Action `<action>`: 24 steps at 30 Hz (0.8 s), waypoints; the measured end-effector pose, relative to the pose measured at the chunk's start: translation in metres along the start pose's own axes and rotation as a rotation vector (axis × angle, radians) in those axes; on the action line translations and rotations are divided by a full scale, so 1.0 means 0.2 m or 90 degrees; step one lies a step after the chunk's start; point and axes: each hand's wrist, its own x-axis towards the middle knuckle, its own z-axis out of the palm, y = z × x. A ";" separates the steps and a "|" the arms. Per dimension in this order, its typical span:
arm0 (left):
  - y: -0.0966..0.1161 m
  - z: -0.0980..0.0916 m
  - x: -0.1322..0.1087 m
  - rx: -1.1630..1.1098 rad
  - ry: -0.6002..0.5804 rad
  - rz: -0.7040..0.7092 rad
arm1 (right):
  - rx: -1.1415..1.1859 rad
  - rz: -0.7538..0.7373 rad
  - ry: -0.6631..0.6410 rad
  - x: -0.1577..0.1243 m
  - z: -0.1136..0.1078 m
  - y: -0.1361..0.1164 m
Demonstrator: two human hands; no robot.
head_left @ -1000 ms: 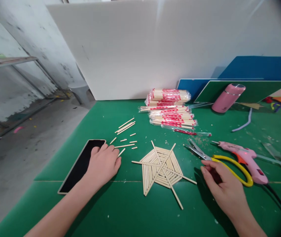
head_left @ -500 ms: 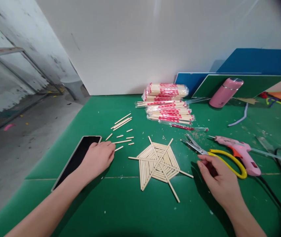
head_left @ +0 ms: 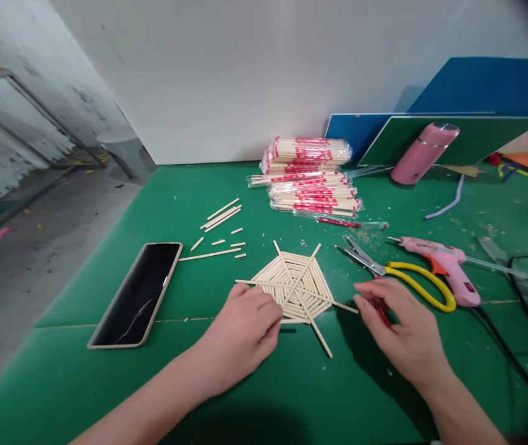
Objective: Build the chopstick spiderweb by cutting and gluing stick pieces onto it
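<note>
My left hand [head_left: 250, 327] is closed at the lower left of a flat web-shaped piece made of wooden sticks [head_left: 317, 287]. From its fingertips a short wooden stick [head_left: 295, 321] points right along the web's lower edge, with a shadow beneath it. Crossing longer sticks reach out past the web's rim. My right hand [head_left: 400, 327] hovers by the tip of the right-hand spoke, fingers curled. A bit of something red shows between them, mostly hidden. Just beyond that hand lie scissors with yellow handles [head_left: 419, 287].
A phone [head_left: 136, 293] lies at left, near loose cut sticks [head_left: 220, 219]. Wrapped chopstick bundles [head_left: 313, 179] are piled at the back. On the right are a pink glue gun [head_left: 449, 266] with its cord and a pink bottle [head_left: 424, 154]. A white panel [head_left: 227, 80] stands behind.
My left hand has moved right and nearer, from the loose sticks beside the phone to the web, bringing a short stick. My right hand has shifted slightly left, and the view has tilted down.
</note>
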 end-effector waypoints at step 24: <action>-0.10 0.13 -0.04 -0.113 0.045 -0.040 | -0.082 -0.110 -0.308 -0.02 0.20 -0.20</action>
